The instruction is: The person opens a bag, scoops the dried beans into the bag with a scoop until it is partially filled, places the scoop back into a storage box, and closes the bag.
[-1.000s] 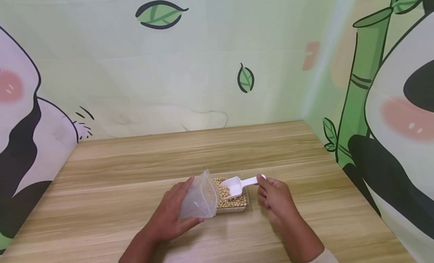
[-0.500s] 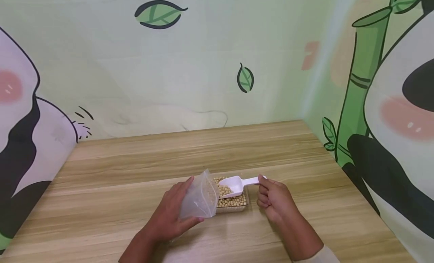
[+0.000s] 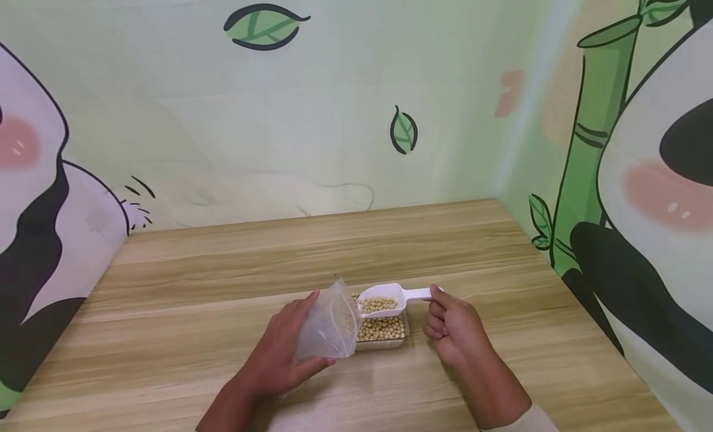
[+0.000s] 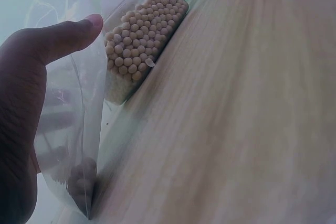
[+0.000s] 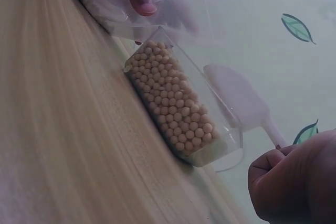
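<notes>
My left hand [image 3: 284,351] holds a clear plastic bag [image 3: 325,327] upright, thumb on the near side and fingers behind it. A few soybeans [image 4: 83,179] lie in the bag's bottom corner in the left wrist view. Just right of the bag is a clear rectangular box [image 5: 223,153] full of soybeans [image 5: 170,98]. Over the box, my right hand [image 3: 457,330] pinches the handle end of a white scoop [image 3: 398,296]. The scoop carries a small load of soybeans, and its front edge is close to the bag's mouth; whether they touch I cannot tell.
A wood-grain table [image 3: 223,259] carries everything. Behind it rises a pale green wall [image 3: 345,67] with printed leaves. Side walls with panda and bamboo prints [image 3: 585,141] border the table left and right.
My right hand has raised the scoop from among the soybeans in the box and levelled it, with soybeans now in it. The left hand and bag stay in place.
</notes>
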### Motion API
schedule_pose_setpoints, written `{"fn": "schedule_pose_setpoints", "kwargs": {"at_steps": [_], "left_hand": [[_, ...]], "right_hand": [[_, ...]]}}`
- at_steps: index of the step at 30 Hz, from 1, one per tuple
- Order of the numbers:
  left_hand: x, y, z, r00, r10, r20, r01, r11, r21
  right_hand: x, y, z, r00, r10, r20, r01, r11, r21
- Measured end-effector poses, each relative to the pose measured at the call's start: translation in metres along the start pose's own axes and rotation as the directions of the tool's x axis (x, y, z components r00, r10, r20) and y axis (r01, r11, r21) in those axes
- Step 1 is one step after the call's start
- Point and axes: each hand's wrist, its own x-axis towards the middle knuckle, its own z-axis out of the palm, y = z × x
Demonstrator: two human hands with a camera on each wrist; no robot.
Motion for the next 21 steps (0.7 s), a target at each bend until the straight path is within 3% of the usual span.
{"fn": "schedule_pose_setpoints", "kwargs": {"at_steps": [9,21], "left_hand": [[0.001,0.001,0.0,1.0,-0.001,-0.002,0.001,1.0,-0.006],[0.001,0.0,0.001,1.0,0.004,-0.015,-0.004,1.0,0.0]], "right_hand": [[-0.007,-0.008,0.001,0.997,-0.073,-0.006,0.073,0.997,0.035],[-0.022,-0.017,0.006,0.988,-0.143,0.055,0.139,0.988,0.068]]}}
